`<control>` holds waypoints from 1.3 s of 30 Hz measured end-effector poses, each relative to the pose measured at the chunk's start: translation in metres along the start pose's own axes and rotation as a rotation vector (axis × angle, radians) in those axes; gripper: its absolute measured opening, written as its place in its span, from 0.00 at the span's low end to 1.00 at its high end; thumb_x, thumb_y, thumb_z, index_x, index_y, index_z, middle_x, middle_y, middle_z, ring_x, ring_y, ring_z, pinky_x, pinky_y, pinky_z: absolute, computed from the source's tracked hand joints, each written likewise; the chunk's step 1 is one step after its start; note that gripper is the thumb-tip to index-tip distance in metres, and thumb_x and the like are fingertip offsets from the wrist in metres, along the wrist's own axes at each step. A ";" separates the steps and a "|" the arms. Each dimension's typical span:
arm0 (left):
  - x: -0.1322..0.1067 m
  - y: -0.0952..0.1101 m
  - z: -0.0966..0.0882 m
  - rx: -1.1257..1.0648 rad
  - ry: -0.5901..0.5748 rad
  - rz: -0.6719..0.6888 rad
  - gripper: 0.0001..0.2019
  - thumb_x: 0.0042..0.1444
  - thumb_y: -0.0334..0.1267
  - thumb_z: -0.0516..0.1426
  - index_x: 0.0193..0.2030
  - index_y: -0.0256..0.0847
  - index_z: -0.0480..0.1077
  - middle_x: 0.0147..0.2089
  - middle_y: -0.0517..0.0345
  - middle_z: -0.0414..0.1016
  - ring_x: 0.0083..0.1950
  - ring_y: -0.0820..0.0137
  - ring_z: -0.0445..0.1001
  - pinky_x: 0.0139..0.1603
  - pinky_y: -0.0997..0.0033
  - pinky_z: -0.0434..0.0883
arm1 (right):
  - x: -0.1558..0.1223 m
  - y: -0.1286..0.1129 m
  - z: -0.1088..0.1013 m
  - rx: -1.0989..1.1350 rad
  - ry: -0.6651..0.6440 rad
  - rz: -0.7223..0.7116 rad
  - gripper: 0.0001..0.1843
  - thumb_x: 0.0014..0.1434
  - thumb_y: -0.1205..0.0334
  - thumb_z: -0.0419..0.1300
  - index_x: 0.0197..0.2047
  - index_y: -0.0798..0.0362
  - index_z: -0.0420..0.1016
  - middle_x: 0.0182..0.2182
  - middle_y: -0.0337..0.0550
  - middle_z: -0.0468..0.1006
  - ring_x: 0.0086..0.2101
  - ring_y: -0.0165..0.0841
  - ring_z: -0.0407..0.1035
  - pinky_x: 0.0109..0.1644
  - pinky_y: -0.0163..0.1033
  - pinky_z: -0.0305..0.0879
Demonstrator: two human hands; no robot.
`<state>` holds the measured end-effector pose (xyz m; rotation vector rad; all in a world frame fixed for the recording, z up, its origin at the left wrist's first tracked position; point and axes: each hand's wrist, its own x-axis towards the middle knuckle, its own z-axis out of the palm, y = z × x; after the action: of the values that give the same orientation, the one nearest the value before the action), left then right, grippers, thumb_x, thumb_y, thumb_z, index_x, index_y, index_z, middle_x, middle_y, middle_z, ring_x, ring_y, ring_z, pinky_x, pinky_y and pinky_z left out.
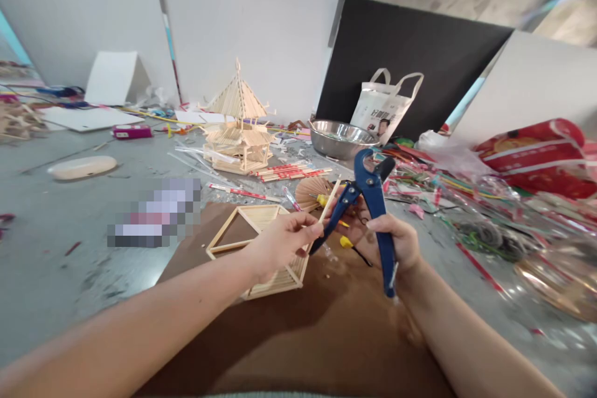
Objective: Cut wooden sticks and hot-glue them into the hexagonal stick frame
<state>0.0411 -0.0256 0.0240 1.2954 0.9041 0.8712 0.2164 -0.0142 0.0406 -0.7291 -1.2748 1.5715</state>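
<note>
My left hand (291,239) pinches a thin wooden chopstick (330,199), held upright and slightly tilted. My right hand (396,239) is wrapped around a handle of a blue pipe cutter (370,189). The cutter's hooked jaw points up and its handles are spread apart. The chopstick is beside the cutter's left handle, below the jaw. Beneath my left hand, a flat hexagonal frame of wooden sticks (236,217) lies on a brown mat (280,342), some of its sections filled with sticks laid side by side. My left hand and forearm cover part of it.
Behind the mat stands a pagoda model of sticks (239,130). Red-wrapped chopsticks (291,171) lie before it. A metal basin (342,138) and white tote bag (385,109) are farther back. Plastic scraps and wrappers (466,199) clutter the right; a white oval case (83,167) is left.
</note>
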 end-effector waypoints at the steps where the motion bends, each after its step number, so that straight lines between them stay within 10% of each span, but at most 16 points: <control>1: 0.000 0.001 -0.005 0.009 0.026 0.001 0.13 0.46 0.46 0.54 0.29 0.36 0.64 0.27 0.62 0.63 0.27 0.79 0.61 0.25 0.80 0.61 | -0.001 -0.001 0.002 -0.021 0.010 0.001 0.21 0.38 0.63 0.49 0.38 0.51 0.71 0.32 0.45 0.74 0.37 0.40 0.68 0.36 0.45 0.65; 7: 0.002 0.012 -0.040 0.275 -0.224 -0.122 0.14 0.42 0.48 0.56 0.27 0.37 0.67 0.20 0.66 0.61 0.17 0.82 0.52 0.16 0.80 0.50 | -0.007 -0.007 0.002 -0.104 0.038 0.009 0.15 0.44 0.65 0.55 0.39 0.52 0.68 0.33 0.43 0.71 0.31 0.33 0.67 0.32 0.39 0.65; 15: 0.005 0.012 -0.052 0.936 -0.346 -0.076 0.14 0.40 0.45 0.56 0.29 0.36 0.73 0.24 0.60 0.71 0.26 0.76 0.64 0.26 0.79 0.59 | -0.002 0.001 -0.002 -0.389 0.127 0.036 0.15 0.45 0.61 0.59 0.39 0.53 0.65 0.28 0.39 0.69 0.24 0.28 0.65 0.27 0.36 0.63; 24: 0.009 0.007 -0.057 1.064 -0.414 -0.044 0.13 0.41 0.43 0.56 0.31 0.38 0.74 0.29 0.59 0.75 0.28 0.75 0.68 0.27 0.80 0.59 | 0.003 0.008 0.005 -1.101 0.194 0.049 0.12 0.46 0.58 0.55 0.33 0.55 0.68 0.27 0.41 0.72 0.25 0.30 0.66 0.30 0.36 0.62; 39: 0.012 0.000 -0.058 1.095 -0.353 -0.033 0.13 0.39 0.44 0.57 0.30 0.40 0.74 0.27 0.60 0.75 0.27 0.75 0.67 0.25 0.79 0.58 | 0.002 0.016 0.007 -1.223 0.060 0.089 0.11 0.47 0.56 0.54 0.31 0.54 0.64 0.22 0.37 0.68 0.23 0.29 0.62 0.26 0.35 0.59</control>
<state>-0.0067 0.0082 0.0196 2.2580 1.1452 0.0281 0.2047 -0.0152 0.0277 -1.5514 -2.1444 0.6620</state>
